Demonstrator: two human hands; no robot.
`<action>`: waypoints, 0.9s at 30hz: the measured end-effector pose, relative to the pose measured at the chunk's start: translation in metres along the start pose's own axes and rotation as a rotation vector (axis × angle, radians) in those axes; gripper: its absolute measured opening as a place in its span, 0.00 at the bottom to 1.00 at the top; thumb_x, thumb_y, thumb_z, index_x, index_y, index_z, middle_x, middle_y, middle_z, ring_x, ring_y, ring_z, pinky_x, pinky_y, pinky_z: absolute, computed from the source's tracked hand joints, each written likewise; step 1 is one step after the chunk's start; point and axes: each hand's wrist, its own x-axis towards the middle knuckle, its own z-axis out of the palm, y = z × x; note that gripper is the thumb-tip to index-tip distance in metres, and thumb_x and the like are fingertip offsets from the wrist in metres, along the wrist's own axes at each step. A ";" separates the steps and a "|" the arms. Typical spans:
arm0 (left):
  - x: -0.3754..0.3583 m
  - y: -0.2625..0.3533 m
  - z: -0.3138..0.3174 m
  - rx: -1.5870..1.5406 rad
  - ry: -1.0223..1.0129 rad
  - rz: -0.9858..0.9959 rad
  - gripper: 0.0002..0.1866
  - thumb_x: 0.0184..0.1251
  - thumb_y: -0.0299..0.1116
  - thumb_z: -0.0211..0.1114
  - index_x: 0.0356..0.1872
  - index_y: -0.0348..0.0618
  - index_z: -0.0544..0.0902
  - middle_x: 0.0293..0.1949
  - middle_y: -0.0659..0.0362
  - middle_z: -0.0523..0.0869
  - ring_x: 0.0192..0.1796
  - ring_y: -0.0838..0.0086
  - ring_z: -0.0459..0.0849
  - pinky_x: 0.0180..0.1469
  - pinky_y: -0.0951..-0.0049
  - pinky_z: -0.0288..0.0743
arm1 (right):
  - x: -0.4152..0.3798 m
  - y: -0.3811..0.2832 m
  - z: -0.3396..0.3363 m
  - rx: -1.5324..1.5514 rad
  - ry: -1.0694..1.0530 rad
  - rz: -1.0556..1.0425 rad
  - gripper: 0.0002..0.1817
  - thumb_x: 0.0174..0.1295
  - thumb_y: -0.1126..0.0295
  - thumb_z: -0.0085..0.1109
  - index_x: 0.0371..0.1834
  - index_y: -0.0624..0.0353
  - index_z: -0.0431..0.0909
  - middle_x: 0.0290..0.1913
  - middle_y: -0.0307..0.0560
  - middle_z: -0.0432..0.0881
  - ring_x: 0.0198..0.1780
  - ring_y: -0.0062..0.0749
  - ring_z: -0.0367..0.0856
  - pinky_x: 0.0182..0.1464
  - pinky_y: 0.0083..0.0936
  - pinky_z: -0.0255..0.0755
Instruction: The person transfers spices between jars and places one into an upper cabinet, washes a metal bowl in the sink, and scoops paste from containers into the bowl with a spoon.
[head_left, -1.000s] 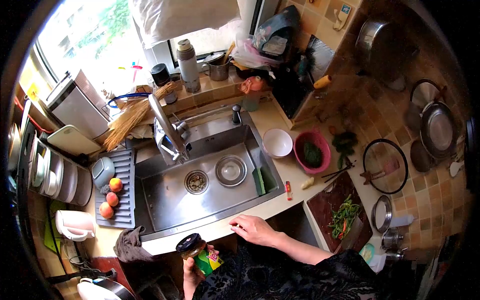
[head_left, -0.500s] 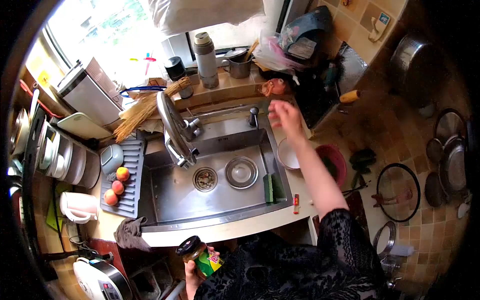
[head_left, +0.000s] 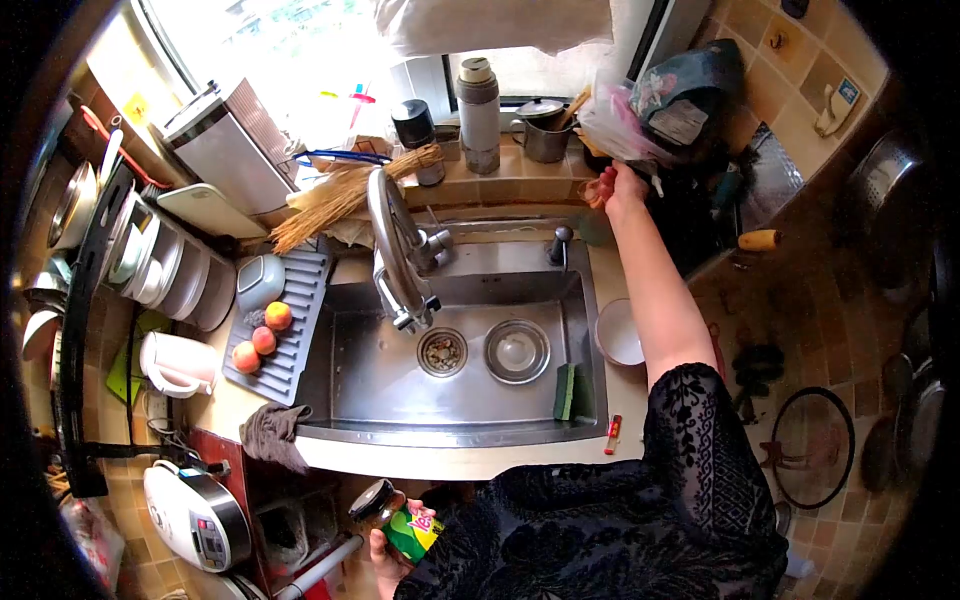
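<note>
My left hand [head_left: 388,562] is closed around a jar [head_left: 410,530] with a black lid and a green and yellow label, tilted in front of the counter's near edge. With my arm stretched out, my right hand [head_left: 626,188] is at the back right corner of the counter. Its fingers are closed at a small reddish-orange thing [head_left: 603,187], whose kind I cannot make out. Below that arm, a white bowl [head_left: 620,335] stands partly covered, right of the steel sink [head_left: 390,400].
In the sink are a round steel dish [head_left: 517,350] and a green sponge [head_left: 565,392], below a curved faucet [head_left: 392,230]. Peaches [head_left: 263,341] lie on a grey drying rack [head_left: 303,300]. A thermos [head_left: 478,115] and a lidded pot [head_left: 545,138] line the sill. A red lighter [head_left: 613,434] lies near the front edge.
My right hand has moved farther back to the reddish-orange thing, and its fingers have closed there. My left hand still holds the jar. The view has shifted.
</note>
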 end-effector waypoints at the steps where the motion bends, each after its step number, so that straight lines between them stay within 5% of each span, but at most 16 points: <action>1: 0.002 0.003 0.005 0.007 0.007 -0.013 0.46 0.60 0.65 0.68 0.69 0.39 0.70 0.59 0.43 0.79 0.60 0.50 0.80 0.62 0.52 0.77 | 0.003 0.000 -0.003 -0.007 0.019 -0.026 0.11 0.67 0.64 0.65 0.31 0.58 0.78 0.26 0.42 0.83 0.22 0.26 0.80 0.15 0.21 0.66; 4: 0.007 0.001 0.000 -0.010 -0.004 -0.064 0.46 0.59 0.64 0.69 0.69 0.38 0.71 0.59 0.44 0.79 0.61 0.50 0.80 0.63 0.52 0.77 | -0.038 -0.011 0.000 -0.120 0.032 -0.051 0.13 0.69 0.64 0.60 0.29 0.56 0.71 0.21 0.41 0.75 0.15 0.25 0.68 0.15 0.22 0.60; 10: 0.007 -0.001 0.030 -0.012 0.021 -0.077 0.46 0.58 0.64 0.71 0.67 0.37 0.72 0.58 0.45 0.80 0.60 0.51 0.80 0.63 0.53 0.77 | -0.061 -0.006 -0.007 -0.246 -0.106 -0.457 0.10 0.68 0.67 0.60 0.35 0.59 0.70 0.21 0.41 0.76 0.15 0.23 0.71 0.16 0.22 0.63; 13: 0.010 -0.007 0.021 -0.023 -0.009 -0.072 0.46 0.57 0.64 0.71 0.67 0.38 0.72 0.57 0.45 0.81 0.60 0.51 0.81 0.62 0.53 0.78 | -0.106 -0.010 -0.013 -0.240 -0.119 -0.338 0.12 0.67 0.65 0.61 0.40 0.61 0.69 0.25 0.41 0.78 0.19 0.22 0.74 0.17 0.21 0.67; 19: 0.015 -0.003 0.024 -0.006 -0.015 -0.082 0.47 0.56 0.65 0.71 0.67 0.38 0.73 0.57 0.44 0.81 0.58 0.51 0.82 0.61 0.53 0.78 | -0.090 0.003 -0.033 -0.336 -0.018 -0.452 0.13 0.69 0.62 0.61 0.45 0.59 0.75 0.32 0.39 0.81 0.27 0.21 0.80 0.24 0.19 0.75; 27: 0.029 0.014 0.003 -0.016 -0.071 -0.141 0.46 0.55 0.65 0.72 0.65 0.37 0.74 0.54 0.45 0.82 0.57 0.52 0.83 0.60 0.54 0.79 | -0.137 -0.019 -0.050 -0.410 -0.032 -0.477 0.12 0.69 0.63 0.60 0.44 0.61 0.76 0.30 0.39 0.81 0.28 0.23 0.82 0.23 0.21 0.76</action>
